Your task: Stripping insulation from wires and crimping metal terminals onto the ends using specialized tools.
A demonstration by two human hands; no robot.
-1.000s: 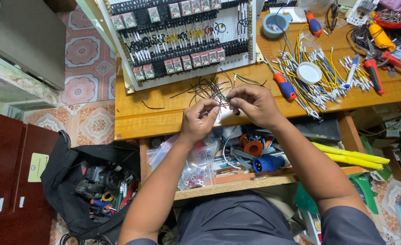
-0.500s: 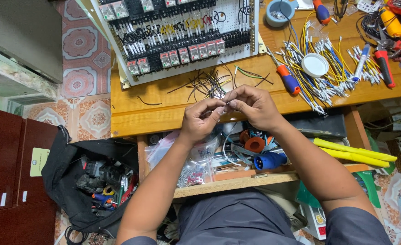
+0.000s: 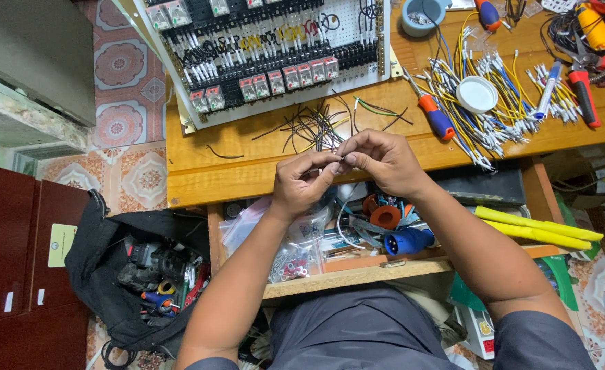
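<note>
My left hand [image 3: 304,183] and my right hand [image 3: 383,160] meet fingertip to fingertip over the front edge of a wooden workbench [image 3: 200,179]. Between the fingertips they pinch a short thin wire [image 3: 342,159]; its detail is too small to make out. Just behind the hands lies a loose pile of dark and yellow-green wire pieces [image 3: 313,127]. Further back leans a white perforated panel [image 3: 275,58] fitted with rows of relays and terminal blocks.
Yellow and white wires with crimped ends [image 3: 480,103], a white lid [image 3: 476,94], screwdrivers [image 3: 431,113] and red-handled pliers [image 3: 582,92] lie at the right. A lower shelf holds a blue plug [image 3: 409,241] and bagged parts [image 3: 292,260]. A black tool bag [image 3: 148,270] sits on the floor at left.
The view has shifted slightly, so the bench sits a little lower in frame. Both hands stay together at the bench edge, still working the small wire with their fingertips.
</note>
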